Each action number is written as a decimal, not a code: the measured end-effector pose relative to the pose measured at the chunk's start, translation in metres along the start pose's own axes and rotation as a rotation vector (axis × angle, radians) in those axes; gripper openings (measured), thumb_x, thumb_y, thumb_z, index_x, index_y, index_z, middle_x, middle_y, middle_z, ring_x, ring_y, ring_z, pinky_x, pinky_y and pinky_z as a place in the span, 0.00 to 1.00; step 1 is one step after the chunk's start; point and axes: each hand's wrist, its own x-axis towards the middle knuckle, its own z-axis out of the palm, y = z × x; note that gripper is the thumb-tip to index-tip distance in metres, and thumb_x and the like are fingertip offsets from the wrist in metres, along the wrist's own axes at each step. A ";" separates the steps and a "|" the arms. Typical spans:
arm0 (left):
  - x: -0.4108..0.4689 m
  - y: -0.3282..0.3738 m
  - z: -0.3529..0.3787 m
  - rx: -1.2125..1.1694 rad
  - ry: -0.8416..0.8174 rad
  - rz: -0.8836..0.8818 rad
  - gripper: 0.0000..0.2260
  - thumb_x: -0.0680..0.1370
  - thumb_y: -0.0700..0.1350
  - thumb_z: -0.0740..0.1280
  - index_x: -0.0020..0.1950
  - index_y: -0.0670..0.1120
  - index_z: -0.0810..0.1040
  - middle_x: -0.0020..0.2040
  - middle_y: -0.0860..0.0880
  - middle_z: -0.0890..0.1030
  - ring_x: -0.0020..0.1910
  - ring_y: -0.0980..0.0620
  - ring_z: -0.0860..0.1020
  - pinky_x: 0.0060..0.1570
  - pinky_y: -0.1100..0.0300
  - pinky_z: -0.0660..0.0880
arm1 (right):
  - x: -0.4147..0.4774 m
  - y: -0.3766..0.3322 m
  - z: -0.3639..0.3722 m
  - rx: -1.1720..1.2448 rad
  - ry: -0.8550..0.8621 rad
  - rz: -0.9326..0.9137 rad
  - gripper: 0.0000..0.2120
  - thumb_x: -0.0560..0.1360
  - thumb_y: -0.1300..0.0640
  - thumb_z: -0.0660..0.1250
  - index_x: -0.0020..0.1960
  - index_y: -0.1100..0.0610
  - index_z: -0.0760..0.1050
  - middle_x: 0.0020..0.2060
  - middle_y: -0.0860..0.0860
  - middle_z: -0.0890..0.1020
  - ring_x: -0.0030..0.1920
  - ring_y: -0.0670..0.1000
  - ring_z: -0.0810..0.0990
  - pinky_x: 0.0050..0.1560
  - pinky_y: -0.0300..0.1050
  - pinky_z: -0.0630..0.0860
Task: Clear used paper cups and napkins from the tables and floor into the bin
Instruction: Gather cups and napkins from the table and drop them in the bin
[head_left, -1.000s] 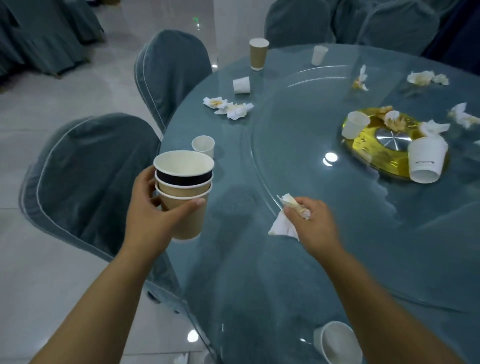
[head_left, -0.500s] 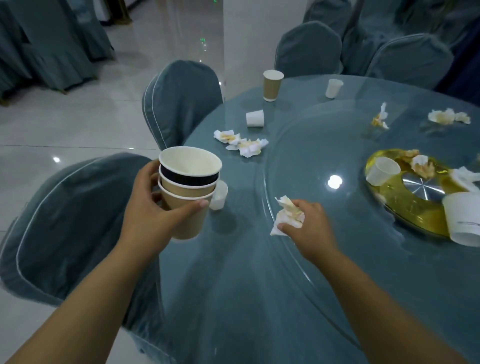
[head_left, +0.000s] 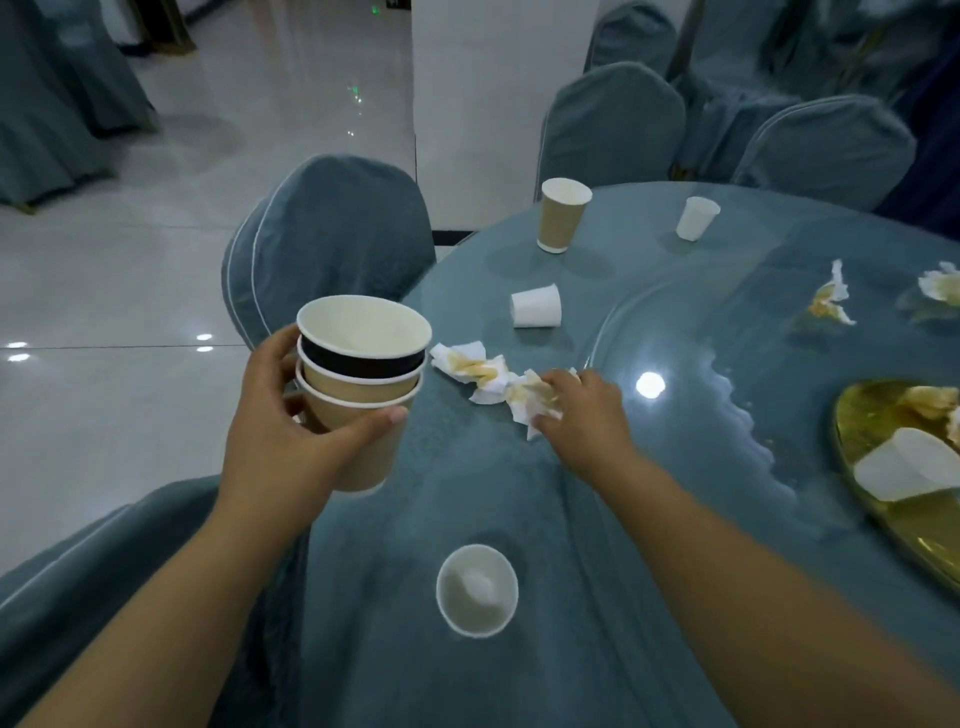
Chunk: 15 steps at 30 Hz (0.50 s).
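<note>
My left hand (head_left: 291, 436) grips a stack of three paper cups (head_left: 361, 384), the top one with a black band, held over the table's left edge. My right hand (head_left: 584, 415) is closed on a crumpled stained napkin (head_left: 530, 402) and rests against two more stained napkins (head_left: 470, 366) lying on the table. A small white cup (head_left: 477, 590) stands upright near me. Another white cup (head_left: 536, 306) lies on its side further back. A tall brown cup (head_left: 562, 214) and a small white cup (head_left: 696, 218) stand at the far edge.
The round table (head_left: 467, 493) has a blue cloth under glass, with a glass turntable (head_left: 727, 338). A gold centre plate (head_left: 893, 493) at right holds a tipped white cup (head_left: 906, 470) and napkins. More napkins (head_left: 831, 301) lie on the turntable. Covered chairs (head_left: 332, 239) ring the table.
My right hand moved forward and left with its napkin, reaching the two napkins near the table edge. My view advanced; the small white cup now sits close below. The cup stack stayed in my left hand.
</note>
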 end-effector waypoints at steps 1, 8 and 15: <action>0.009 -0.007 0.002 -0.004 -0.003 -0.001 0.38 0.60 0.46 0.80 0.63 0.62 0.64 0.55 0.68 0.72 0.54 0.58 0.75 0.48 0.63 0.73 | 0.015 -0.001 0.005 -0.076 -0.026 0.011 0.23 0.75 0.52 0.66 0.68 0.49 0.68 0.65 0.55 0.69 0.63 0.60 0.66 0.62 0.47 0.63; 0.050 -0.038 0.020 -0.020 -0.060 0.001 0.36 0.61 0.45 0.80 0.60 0.64 0.65 0.53 0.68 0.73 0.50 0.71 0.74 0.47 0.66 0.73 | 0.055 0.001 0.028 -0.145 -0.304 0.023 0.19 0.74 0.53 0.66 0.62 0.56 0.66 0.61 0.56 0.72 0.59 0.58 0.71 0.52 0.47 0.69; 0.065 -0.047 0.027 -0.014 -0.088 0.007 0.37 0.61 0.44 0.80 0.62 0.62 0.66 0.54 0.67 0.74 0.49 0.74 0.74 0.47 0.68 0.72 | 0.062 -0.013 0.013 -0.332 -0.315 -0.097 0.42 0.73 0.50 0.65 0.74 0.42 0.39 0.67 0.56 0.68 0.53 0.59 0.78 0.46 0.49 0.74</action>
